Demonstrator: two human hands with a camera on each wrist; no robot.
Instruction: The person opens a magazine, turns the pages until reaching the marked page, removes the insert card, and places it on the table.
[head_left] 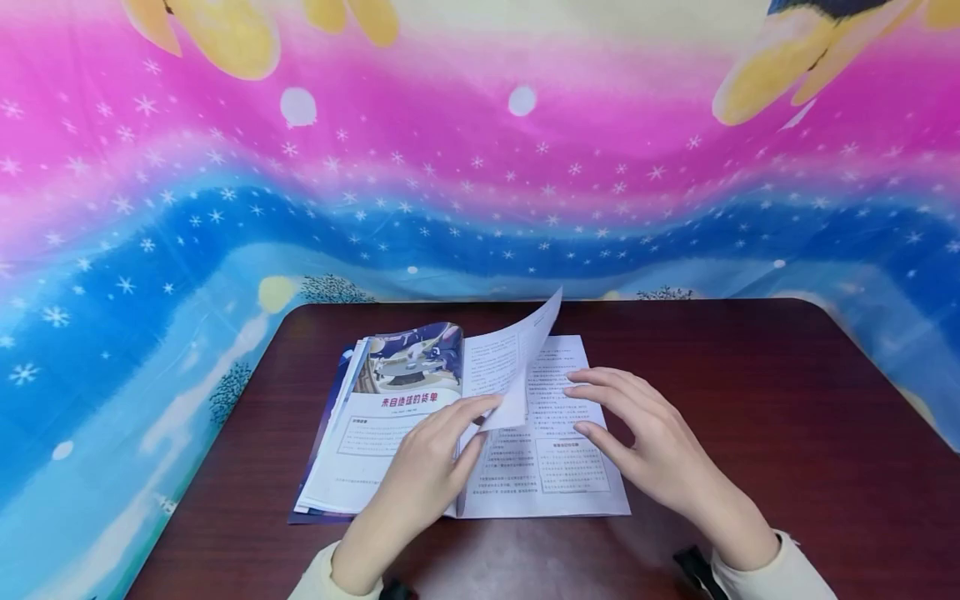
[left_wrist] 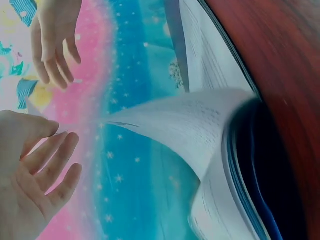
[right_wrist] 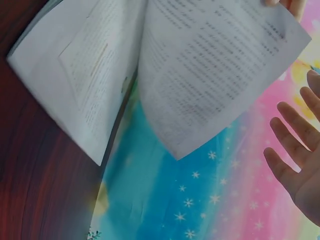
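Observation:
A magazine [head_left: 420, 475] lies spread on the dark red table, with a colour picture and red heading on its left page. One leaf [head_left: 543, 321] stands raised and curled near the middle. My left hand [head_left: 431, 462] pinches that leaf by its lower edge between thumb and fingers; the left wrist view shows the pinch at the leaf's [left_wrist: 170, 117] tip. Over the right page, my right hand [head_left: 645, 433] is spread with its fingers apart and nothing in them. In the right wrist view the right hand [right_wrist: 300, 155] is apart from the raised leaf [right_wrist: 215, 75].
The table [head_left: 787, 400] has rounded far corners and a glossy wood top. Behind it hangs a pink and blue cloth [head_left: 480, 183] with snowflakes, reaching down along the left side too.

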